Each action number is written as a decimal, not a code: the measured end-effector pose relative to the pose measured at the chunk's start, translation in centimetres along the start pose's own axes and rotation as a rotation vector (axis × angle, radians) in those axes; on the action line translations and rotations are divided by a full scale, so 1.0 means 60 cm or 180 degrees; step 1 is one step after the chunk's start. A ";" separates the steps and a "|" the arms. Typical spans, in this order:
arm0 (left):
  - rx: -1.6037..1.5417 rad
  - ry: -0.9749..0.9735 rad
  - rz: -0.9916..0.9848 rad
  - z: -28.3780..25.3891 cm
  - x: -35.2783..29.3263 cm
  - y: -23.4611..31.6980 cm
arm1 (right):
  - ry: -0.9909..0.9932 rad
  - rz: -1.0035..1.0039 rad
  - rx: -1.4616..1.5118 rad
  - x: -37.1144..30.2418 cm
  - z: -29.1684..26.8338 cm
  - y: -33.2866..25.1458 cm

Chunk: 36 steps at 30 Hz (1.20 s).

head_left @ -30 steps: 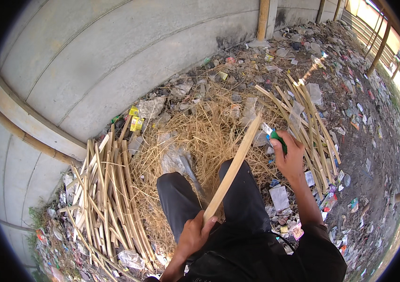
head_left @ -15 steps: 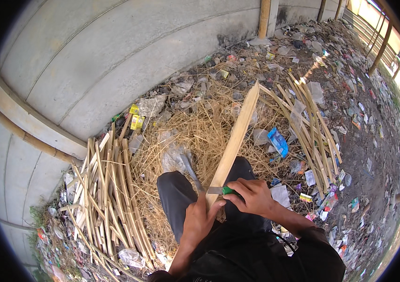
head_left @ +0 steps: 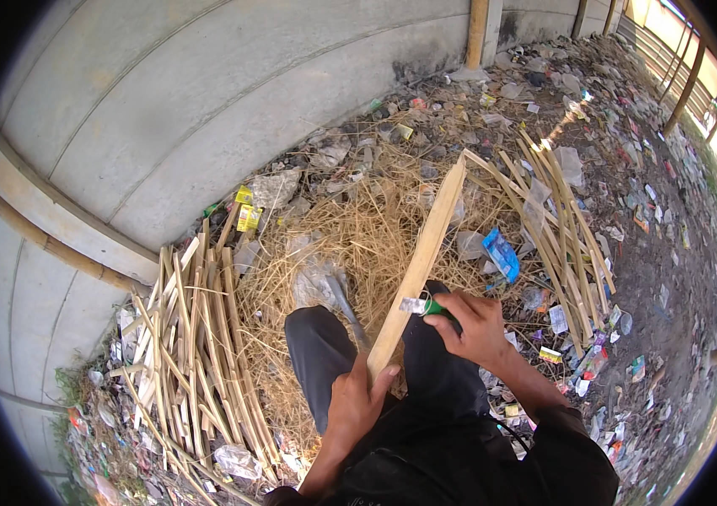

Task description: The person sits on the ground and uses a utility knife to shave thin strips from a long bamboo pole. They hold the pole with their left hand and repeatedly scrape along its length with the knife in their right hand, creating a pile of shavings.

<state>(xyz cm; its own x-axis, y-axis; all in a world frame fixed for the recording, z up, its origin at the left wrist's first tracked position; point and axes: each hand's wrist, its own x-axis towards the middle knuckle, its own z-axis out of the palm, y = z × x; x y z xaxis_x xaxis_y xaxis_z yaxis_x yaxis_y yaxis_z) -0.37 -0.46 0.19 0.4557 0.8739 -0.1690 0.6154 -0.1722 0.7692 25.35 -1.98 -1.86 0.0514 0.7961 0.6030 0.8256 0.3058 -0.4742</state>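
Left fingers [head_left: 384, 382] grip a wooden strip [head_left: 423, 257]; right fingers [head_left: 461, 307] clasp a green-handled knife [head_left: 432, 308].

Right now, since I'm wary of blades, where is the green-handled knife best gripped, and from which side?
Probably by its green handle, coming from the person's right: the blade points left across the wooden strip, so that side avoids the metal. The right hand holds it there.
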 end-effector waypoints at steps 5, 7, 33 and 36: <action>0.0224 -0.0373 -0.0116 0.010 -0.062 -0.036 | 0.0685 0.0779 -0.0267 0.040 -0.061 0.116; 0.0178 -0.0168 -0.0133 0.009 -0.056 -0.046 | 0.0736 0.0836 -0.0190 0.042 -0.074 0.122; 0.0664 0.0801 0.0412 0.020 0.012 -0.013 | -0.0428 -0.0440 0.0223 -0.022 0.034 -0.039; 0.0662 0.0821 0.0508 0.017 0.008 -0.011 | -0.0427 -0.0444 0.0184 -0.021 0.031 -0.039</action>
<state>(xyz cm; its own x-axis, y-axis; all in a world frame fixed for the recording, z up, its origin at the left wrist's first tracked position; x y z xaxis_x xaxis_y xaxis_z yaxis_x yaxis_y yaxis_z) 0.10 -0.38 -1.05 0.3956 0.9100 0.1244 0.6794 -0.3811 0.6270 22.32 -2.74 -2.73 -0.1397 0.8052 0.5763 0.7856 0.4444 -0.4305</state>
